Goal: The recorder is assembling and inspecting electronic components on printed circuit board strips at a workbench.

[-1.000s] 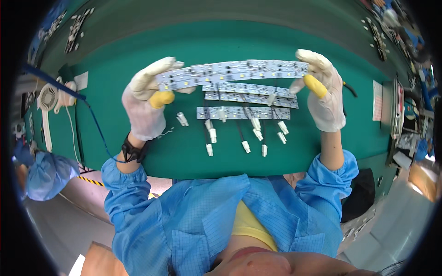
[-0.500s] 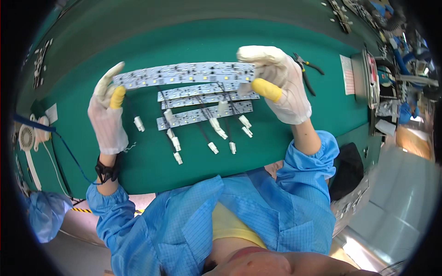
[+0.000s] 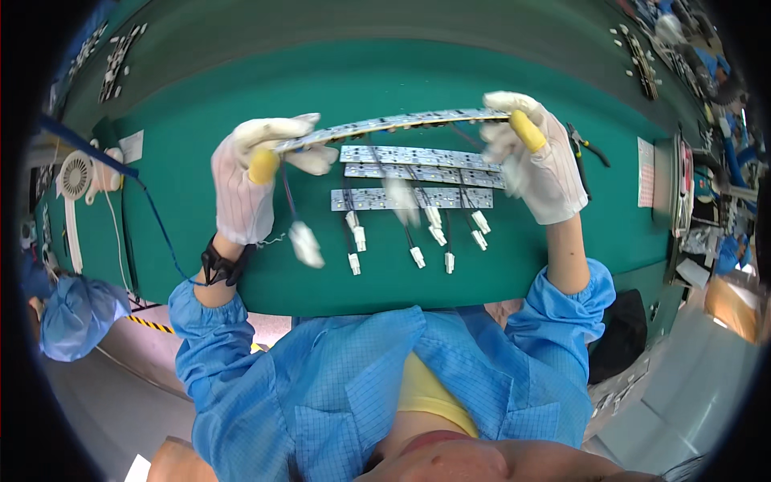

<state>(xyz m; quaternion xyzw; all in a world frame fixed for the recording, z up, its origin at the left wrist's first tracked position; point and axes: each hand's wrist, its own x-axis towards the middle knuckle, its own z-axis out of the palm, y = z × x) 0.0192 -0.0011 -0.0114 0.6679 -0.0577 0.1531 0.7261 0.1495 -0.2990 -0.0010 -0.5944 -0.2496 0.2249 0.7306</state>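
Observation:
Between my two gloved hands an LED circuit board strip (image 3: 393, 123) is held up by its ends, tilted so it shows nearly edge-on and slightly bowed. My left hand (image 3: 261, 161), with a yellow thumb cover, pinches the left end. The right end is pinched by my right hand (image 3: 534, 153), likewise yellow at the thumb. Dark wires hang from this strip to white connectors (image 3: 305, 245), blurred by motion. Below it on the green mat lie three more LED strips (image 3: 412, 198), roughly parallel, their wires and white plugs (image 3: 418, 257) trailing toward me.
Pliers (image 3: 586, 153) lie right of my right hand, near a printed sheet (image 3: 646, 173). A small white fan (image 3: 78, 175) stands at the far left. A blue cord (image 3: 152, 209) runs to the black band on my left wrist. Another person's blue sleeve (image 3: 84, 313) shows at the left.
The held strip has rolled from face-up to nearly edge-on, and its hanging connectors swing. My left hand's fingers have curled in behind its end. The whole view has shifted slightly.

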